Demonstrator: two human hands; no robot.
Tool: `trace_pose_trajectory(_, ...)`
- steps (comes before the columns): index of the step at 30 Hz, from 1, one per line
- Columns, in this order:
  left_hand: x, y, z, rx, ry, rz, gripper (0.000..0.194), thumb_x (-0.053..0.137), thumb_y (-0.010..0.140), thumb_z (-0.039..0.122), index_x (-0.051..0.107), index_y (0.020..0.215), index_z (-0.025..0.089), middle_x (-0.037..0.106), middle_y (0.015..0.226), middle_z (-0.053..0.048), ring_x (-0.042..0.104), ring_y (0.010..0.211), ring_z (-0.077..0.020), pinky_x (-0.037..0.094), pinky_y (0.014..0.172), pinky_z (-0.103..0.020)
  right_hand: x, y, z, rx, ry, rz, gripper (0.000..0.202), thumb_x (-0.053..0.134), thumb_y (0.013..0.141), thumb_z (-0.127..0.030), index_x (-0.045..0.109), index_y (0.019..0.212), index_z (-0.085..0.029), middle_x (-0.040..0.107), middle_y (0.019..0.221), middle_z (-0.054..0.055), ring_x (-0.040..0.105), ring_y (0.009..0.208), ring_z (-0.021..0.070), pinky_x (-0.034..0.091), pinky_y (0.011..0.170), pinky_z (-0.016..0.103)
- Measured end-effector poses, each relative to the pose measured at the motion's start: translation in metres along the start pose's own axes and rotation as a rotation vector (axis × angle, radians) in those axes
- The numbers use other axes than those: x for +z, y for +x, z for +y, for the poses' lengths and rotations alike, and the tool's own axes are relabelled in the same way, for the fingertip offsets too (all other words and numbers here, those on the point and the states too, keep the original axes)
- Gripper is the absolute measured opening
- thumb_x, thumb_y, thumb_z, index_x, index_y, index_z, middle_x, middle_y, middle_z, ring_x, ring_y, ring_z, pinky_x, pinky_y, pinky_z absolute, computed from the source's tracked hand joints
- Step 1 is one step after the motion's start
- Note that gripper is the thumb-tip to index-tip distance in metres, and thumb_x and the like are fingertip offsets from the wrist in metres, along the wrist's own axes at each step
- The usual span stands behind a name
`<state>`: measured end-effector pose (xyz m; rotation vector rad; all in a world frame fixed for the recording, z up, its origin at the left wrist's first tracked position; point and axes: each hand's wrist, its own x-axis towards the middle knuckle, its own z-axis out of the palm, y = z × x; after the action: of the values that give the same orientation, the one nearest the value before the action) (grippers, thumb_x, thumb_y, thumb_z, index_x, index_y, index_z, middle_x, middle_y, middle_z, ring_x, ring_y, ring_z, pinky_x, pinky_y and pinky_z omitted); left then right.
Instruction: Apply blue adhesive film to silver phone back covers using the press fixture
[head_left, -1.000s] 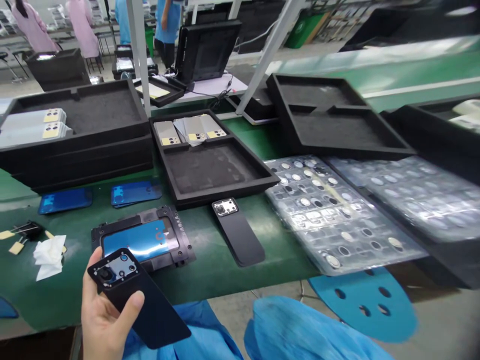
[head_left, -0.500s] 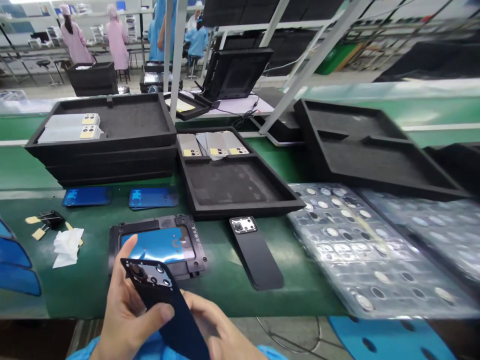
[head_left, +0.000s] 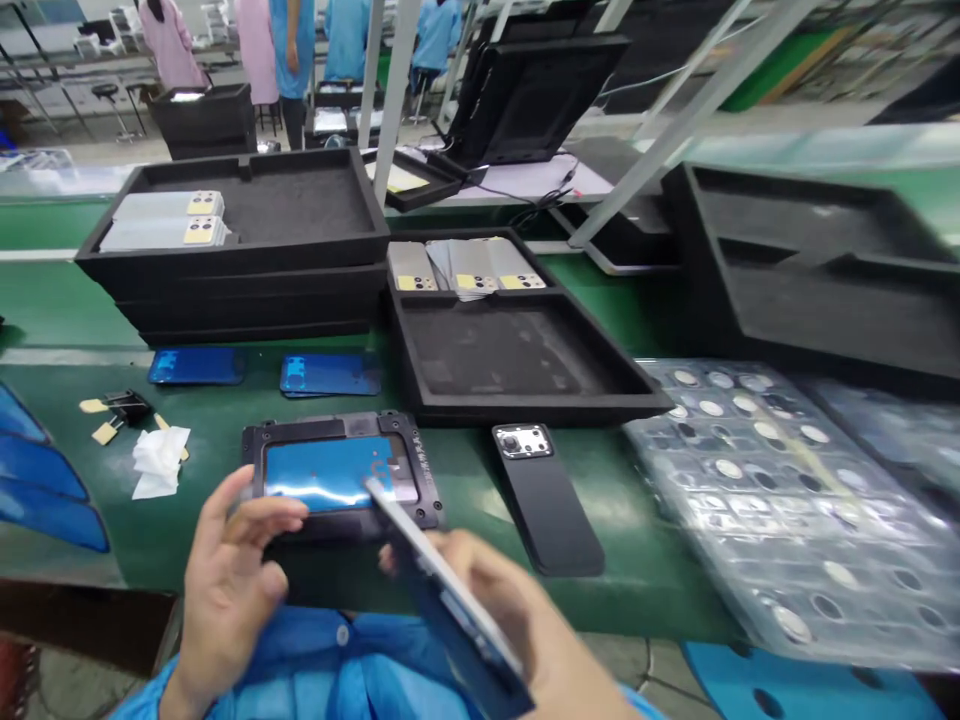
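My right hand (head_left: 502, 590) holds a dark phone back panel (head_left: 450, 600), tilted so that its edge faces up; it is blurred. To its left, my left hand (head_left: 232, 570) is empty with its fingers apart and curved, near the lower left corner of a black fixture (head_left: 341, 428). A shiny blue sheet (head_left: 322, 472) lies within the fixture's frame. Flat on the green table to the right rests another dark back panel (head_left: 553, 515) with a silver camera plate at its top.
Black trays (head_left: 240, 285) with pale panels stand behind. Blue panels (head_left: 330, 373), a crumpled tissue (head_left: 161, 460) and a black clip (head_left: 129, 405) lie at left. A clear plastic tray (head_left: 757, 500) with round parts sits at right. People stand in the background.
My left hand has let go of the dark panel and moved left. My right hand has turned the panel onto its edge and shifted right. The view has shifted too.
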<state>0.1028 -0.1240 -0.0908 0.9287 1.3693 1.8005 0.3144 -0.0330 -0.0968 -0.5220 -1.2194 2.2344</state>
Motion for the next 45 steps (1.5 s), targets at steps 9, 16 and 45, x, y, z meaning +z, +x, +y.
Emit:
trace_pose_trajectory(9,-0.031,0.022,-0.029,-0.055,0.336,0.288,0.022,0.076,0.086,0.038,0.075,0.105,0.027,0.066,0.136,-0.005,0.058,0.133,-0.0235,0.043,0.115,-0.033,-0.035,0.036,-0.03,-0.148,-0.997,0.267,0.034,0.08,0.077,-0.037,0.052,0.094,-0.029,0.064,0.136,0.01,0.06,0.13,0.0331,0.05,0.103,0.048)
trace_pose_trajectory(16,-0.021,0.042,-0.034,-0.172,0.274,0.251,0.031,0.067,0.092,0.046,0.072,0.119,0.03,0.053,0.154,-0.004,0.04,0.149,-0.0235,0.033,0.122,-0.036,-0.03,0.065,-0.029,-0.027,-1.154,0.071,0.029,0.071,0.08,-0.024,0.046,0.095,-0.03,0.062,0.14,0.008,0.059,0.133,0.0314,0.055,0.101,0.046)
trace_pose_trajectory(45,-0.021,0.042,-0.037,-0.321,0.157,0.302,0.083,0.087,0.068,0.03,0.044,0.139,0.031,0.048,0.154,-0.011,0.036,0.151,-0.0282,0.031,0.123,-0.046,-0.035,0.071,-0.025,0.013,-1.096,0.037,0.028,0.075,0.081,-0.029,0.052,0.097,-0.029,0.061,0.143,0.01,0.051,0.141,0.034,0.052,0.106,0.052)
